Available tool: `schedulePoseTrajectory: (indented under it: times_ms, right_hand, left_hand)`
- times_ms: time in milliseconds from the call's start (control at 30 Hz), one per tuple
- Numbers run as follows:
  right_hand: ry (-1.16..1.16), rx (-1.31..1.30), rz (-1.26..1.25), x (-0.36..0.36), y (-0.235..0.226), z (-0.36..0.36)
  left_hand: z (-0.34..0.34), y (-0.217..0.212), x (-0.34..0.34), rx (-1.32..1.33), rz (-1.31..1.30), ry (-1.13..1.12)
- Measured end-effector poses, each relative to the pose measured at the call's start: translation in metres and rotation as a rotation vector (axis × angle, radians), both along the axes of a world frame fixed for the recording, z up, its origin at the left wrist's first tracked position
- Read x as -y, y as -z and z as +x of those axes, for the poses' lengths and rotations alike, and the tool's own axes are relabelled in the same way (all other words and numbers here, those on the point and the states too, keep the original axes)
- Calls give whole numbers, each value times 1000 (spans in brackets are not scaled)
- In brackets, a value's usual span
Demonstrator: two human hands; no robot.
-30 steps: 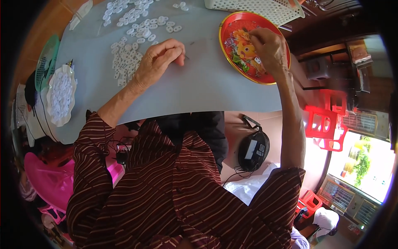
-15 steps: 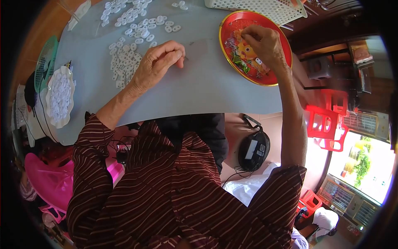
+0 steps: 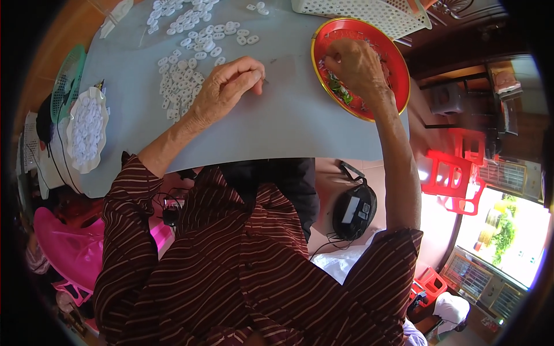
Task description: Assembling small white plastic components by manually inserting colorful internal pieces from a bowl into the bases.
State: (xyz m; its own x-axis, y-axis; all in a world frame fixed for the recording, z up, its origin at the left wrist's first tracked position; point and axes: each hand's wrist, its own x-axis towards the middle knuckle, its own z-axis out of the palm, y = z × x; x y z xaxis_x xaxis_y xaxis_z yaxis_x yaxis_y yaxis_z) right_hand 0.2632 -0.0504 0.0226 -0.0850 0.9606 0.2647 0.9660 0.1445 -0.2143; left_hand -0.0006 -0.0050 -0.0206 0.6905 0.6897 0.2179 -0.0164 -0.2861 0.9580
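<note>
My left hand (image 3: pixel 231 86) rests over the grey table, thumb and fingers pinched together. A tiny dark tip shows at its fingertips, too small to name. My right hand (image 3: pixel 359 66) is over a round red tray (image 3: pixel 399 86) with a gold rim, its fingers curled down toward the small thin pieces scattered inside. Whatever its fingertips hold is hidden by the hand. Left of my left hand lie many small white oval plastic pieces (image 3: pixel 180 81) with holes, in a loose patch. More white ovals (image 3: pixel 222 34) spread toward the far side.
A white scalloped dish (image 3: pixel 86 130) full of white pieces stands at the table's left edge, beside a green mesh basket (image 3: pixel 68 81). Behind the red tray is a white perforated basket (image 3: pixel 369 14). A black bag (image 3: pixel 354 210) and red stools (image 3: pixel 447 173) are below, to the right.
My right hand has moved slightly left and lower into the red tray, covering more of its printed bottom. The left hand keeps its pinch; the whole view has shifted a little.
</note>
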Motion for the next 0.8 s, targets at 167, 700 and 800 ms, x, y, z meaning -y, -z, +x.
schedulePoseTrajectory:
  times_ms: [167,700,800]
  right_hand:
    - [76,-182,43,5,-2,3]
    - [-150,-1020,-238,15,-7,-76]
    - [-179,-1038,-248,12,-4,-82]
  left_hand:
    - [1,1,0,-14,24,-3]
    - [1,-18,1,24,167,-46]
    - [-1,-18,0,-2,185,-31]
